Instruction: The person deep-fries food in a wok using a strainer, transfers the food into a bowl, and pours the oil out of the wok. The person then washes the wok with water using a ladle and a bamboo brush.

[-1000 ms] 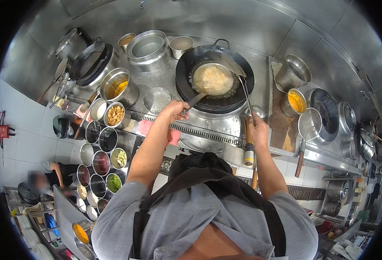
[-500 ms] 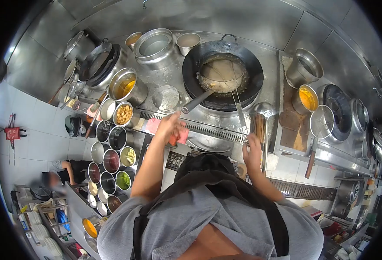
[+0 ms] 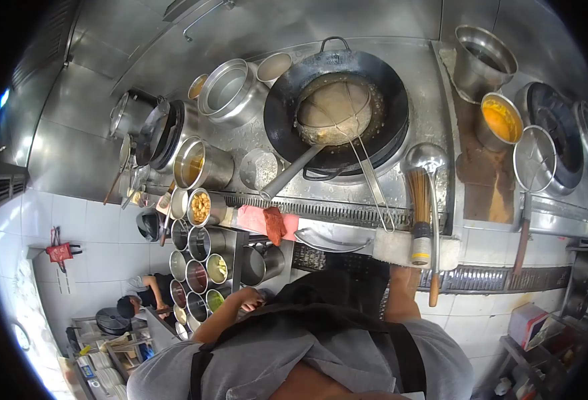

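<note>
My left hand (image 3: 246, 299) is low beside my apron, left of my body, its fingers curled in; what they hold, if anything, does not show. My right forearm (image 3: 403, 293) reaches forward to the counter edge, where a white cloth (image 3: 389, 247) and the edge hide the fingers. Ahead, a black wok (image 3: 391, 80) holds cloudy liquid. A round strainer (image 3: 337, 110) rests in it, its long grey handle (image 3: 293, 172) leaning over the near rim. A wire handle (image 3: 372, 183) also slants out over the rim. Neither hand touches the wok.
At right lie a ladle (image 3: 426, 159) and a bamboo brush (image 3: 420, 220). A red cloth (image 3: 275, 225) lies on a pink one (image 3: 251, 218). Several metal pots with ingredients stand at left, including a pot of brown pieces (image 3: 201, 208). A person (image 3: 149, 293) is at lower left.
My left hand has drawn back from the strainer handle to beside my apron. My right hand has left the wire handle and dropped behind the counter edge. The view has shifted.
</note>
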